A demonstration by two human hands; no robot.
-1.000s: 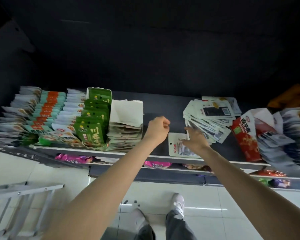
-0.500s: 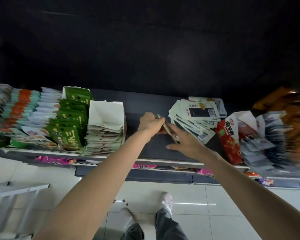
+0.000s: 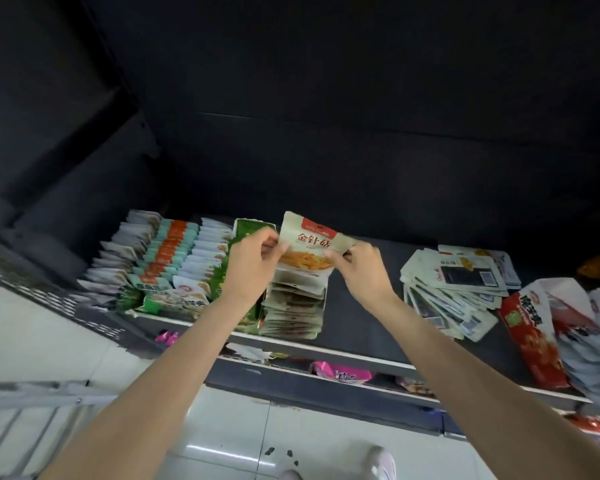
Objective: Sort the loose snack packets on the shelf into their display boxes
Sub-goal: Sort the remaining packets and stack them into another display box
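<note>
A cream snack packet (image 3: 309, 245) with a red top band and an orange food picture is held upright between both hands. My left hand (image 3: 252, 261) pinches its left edge and my right hand (image 3: 364, 268) pinches its right edge. It stands over the back of a row of matching cream packets (image 3: 293, 306) in a white display box on the dark shelf (image 3: 357, 317). A loose heap of white packets (image 3: 454, 289) lies face down to the right.
Left of the cream row stand green packets (image 3: 238, 237), then white, orange-teal and pale rows (image 3: 167, 258). A red display box (image 3: 530, 334) with spilled packets lies at the far right. Lower shelves hold pink packets (image 3: 340, 372). A metal stepladder (image 3: 32, 403) stands at bottom left.
My right hand took a packet off the shelf near the loose heap. Both hands carried it left and turned it face up over the cream row. The camera view shifted right.
</note>
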